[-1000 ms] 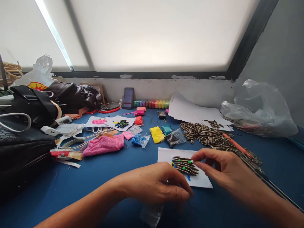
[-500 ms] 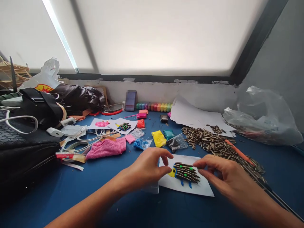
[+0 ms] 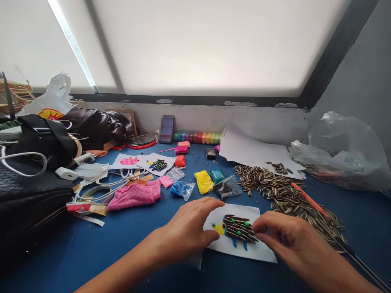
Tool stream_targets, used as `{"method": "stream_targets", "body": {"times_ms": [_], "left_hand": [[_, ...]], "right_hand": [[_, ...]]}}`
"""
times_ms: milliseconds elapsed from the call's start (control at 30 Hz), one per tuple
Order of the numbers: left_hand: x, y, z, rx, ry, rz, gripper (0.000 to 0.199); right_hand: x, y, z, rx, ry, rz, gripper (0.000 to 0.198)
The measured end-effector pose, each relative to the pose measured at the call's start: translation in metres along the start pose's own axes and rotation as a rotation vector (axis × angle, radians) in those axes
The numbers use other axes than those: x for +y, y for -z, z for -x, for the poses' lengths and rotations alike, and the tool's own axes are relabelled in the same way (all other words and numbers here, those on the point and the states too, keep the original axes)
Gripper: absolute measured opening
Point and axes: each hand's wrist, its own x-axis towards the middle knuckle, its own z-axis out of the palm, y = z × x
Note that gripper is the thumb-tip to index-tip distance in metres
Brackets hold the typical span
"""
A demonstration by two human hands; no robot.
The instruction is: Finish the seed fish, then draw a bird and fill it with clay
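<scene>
A hedgehog picture lies on a sheet of white paper (image 3: 253, 256). Its yellow clay head (image 3: 220, 228) points left, and its back is made of striped sunflower seeds (image 3: 236, 232) dotted with green clay balls. Blue clay legs (image 3: 245, 246) are below, and a small green ball sits at the snout. My left hand (image 3: 192, 228) rests by the paper's left edge, thumb and forefinger apart around a gap near the snout. At the tail end, my right hand (image 3: 284, 236) has thumb and forefinger pinched against the seed tips; anything between them is hidden.
Loose sunflower seeds (image 3: 262, 181) are heaped at right with an orange stick (image 3: 310, 199). Beyond my hands lie yellow (image 3: 204, 182), teal and black clay packets. A pink cloth (image 3: 136, 195), cables and bags crowd the left. White sheets (image 3: 250, 148) and a plastic bag (image 3: 345, 150) stand behind.
The view has shifted slightly. My right fingertips have moved a little down along the seed tips and closed together. The green ball at the snout, earlier behind my left fingers, now shows.
</scene>
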Motion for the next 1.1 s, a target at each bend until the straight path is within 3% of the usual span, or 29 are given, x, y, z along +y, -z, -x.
{"method": "stream_targets", "body": {"times_ms": [167,500,867,1100], "left_hand": [[0.003,-0.001,0.004,-0.052,0.025,-0.036,0.082],[0.007,0.002,0.003,-0.118,0.108,0.009,0.079],[0.012,0.005,0.002,-0.122,0.089,-0.005,0.077],[0.012,0.004,0.002,-0.106,0.086,-0.023,0.077]], "right_hand": [[0.005,-0.004,0.003,0.004,-0.017,0.052,0.016],[0.004,-0.014,0.003,-0.027,0.028,0.085,0.019],[0.003,-0.017,0.003,-0.029,0.021,0.13,0.017],[0.008,-0.02,0.001,0.05,0.085,0.169,0.016]]}}
